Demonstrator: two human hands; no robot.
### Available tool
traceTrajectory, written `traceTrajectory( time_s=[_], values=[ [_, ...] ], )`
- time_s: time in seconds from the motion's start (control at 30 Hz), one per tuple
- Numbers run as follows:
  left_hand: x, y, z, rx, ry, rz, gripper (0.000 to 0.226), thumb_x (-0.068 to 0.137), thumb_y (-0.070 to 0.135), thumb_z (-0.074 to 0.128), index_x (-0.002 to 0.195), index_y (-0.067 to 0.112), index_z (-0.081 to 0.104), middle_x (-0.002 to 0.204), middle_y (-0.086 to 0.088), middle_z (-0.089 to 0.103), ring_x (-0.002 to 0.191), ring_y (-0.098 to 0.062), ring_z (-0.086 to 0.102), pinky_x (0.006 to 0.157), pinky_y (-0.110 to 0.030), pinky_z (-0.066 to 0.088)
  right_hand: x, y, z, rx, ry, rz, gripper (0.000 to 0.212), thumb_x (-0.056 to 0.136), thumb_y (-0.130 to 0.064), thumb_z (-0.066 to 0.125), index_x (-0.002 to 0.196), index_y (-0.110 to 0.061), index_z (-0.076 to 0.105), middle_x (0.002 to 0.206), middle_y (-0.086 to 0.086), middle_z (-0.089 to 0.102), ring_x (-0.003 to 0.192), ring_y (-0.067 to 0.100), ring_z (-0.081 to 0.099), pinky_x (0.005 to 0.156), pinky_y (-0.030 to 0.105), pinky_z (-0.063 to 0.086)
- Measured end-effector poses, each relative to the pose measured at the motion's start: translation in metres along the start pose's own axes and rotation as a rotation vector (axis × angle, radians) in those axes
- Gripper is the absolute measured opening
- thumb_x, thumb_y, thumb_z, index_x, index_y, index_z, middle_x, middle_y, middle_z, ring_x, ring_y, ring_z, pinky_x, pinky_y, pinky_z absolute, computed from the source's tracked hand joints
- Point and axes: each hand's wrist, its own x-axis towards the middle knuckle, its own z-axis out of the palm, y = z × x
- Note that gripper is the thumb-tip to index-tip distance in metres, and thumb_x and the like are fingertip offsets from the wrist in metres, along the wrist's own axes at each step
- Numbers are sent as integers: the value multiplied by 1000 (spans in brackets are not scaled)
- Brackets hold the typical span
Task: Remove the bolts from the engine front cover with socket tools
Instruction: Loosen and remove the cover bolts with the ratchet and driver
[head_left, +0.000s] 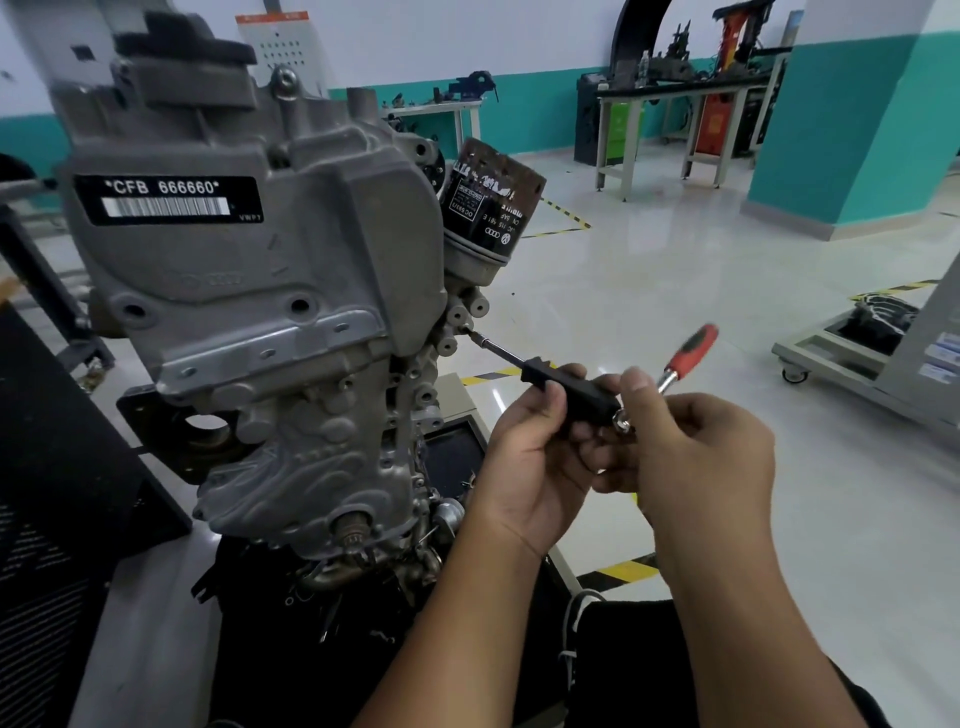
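A grey engine front cover (270, 312) stands upright on a stand at the left. A black driver handle (576, 392) with a thin steel shaft (493, 349) reaches a bolt at the cover's right edge (466, 330). My left hand (535, 452) grips the black handle from below. My right hand (696, 447) pinches the head of a ratchet (623, 422) at the handle's rear end. The ratchet's red grip (693, 349) sticks up and to the right, blurred.
A black oil filter (488, 208) juts from the engine above the shaft. A dark mesh panel (62, 467) stands at the left. Workbenches (675, 119) line the far wall. A wheeled cart (872, 353) is parked at the right, on a glossy floor with yellow-black tape.
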Motion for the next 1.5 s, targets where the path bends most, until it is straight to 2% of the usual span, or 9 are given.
traceTrajectory(
  time_s=[0.2,0.43,0.5,0.63,0.8,1.0,1.17,1.37,1.5],
  values=[
    [7,-3,7,-30,50,59,26,85,25,74,102,7,68,90,-10,73,76,-16,68,69,-22,54,-5,-6,-7,-141,12,-309,38,74,-10,89,78,-43,69,75,-28,71,62,-1,69,59,5,48],
    [2,2,3,-3,30,44,30,85,30,71,107,12,63,92,-13,67,68,-19,59,61,-26,48,-2,-5,1,-134,43,-206,19,86,-32,81,73,-26,69,61,-4,71,56,11,69,59,24,55],
    [5,2,9,-14,58,63,31,86,27,70,108,7,62,98,-17,68,81,-26,64,83,-37,56,-6,-6,-1,-133,37,-274,26,79,-13,85,79,-35,70,70,-11,73,64,4,69,61,9,49],
    [7,0,11,-10,137,28,56,82,38,76,121,3,58,115,-23,58,116,-38,51,120,-57,26,-13,-5,1,-154,53,-326,41,72,-10,89,83,-44,69,76,-15,73,75,0,70,68,6,48],
    [0,7,4,-25,74,-6,43,90,40,62,115,6,63,94,-9,71,82,-24,67,72,-29,47,-18,-9,13,-112,93,-184,22,83,-46,78,70,-31,67,64,-14,71,56,6,68,60,28,58],
    [6,2,11,-91,150,-9,50,86,34,70,122,2,58,113,-23,60,116,-38,52,121,-55,24,-20,-9,8,-238,122,-373,35,72,-10,88,91,-37,77,79,-18,73,77,3,70,77,17,53],
    [0,8,0,-235,37,-9,25,89,31,66,106,13,66,110,-13,74,103,-27,68,105,-44,43,-24,-10,17,-159,143,-280,22,84,-44,81,68,-33,69,63,-21,69,61,-2,67,59,6,46],
    [3,7,11,-133,105,-4,50,82,42,73,115,8,58,108,-16,61,105,-31,54,107,-49,40,-24,-9,13,-257,188,-465,33,71,-5,88,92,-28,78,82,-16,68,75,2,65,72,3,43],
    [-3,14,7,-260,10,-52,27,92,31,63,107,10,69,110,-12,72,101,-29,69,93,-46,54,-27,-19,23,-196,204,-410,28,74,-30,90,77,-42,65,67,-16,67,68,1,65,67,9,48]
  ],
)
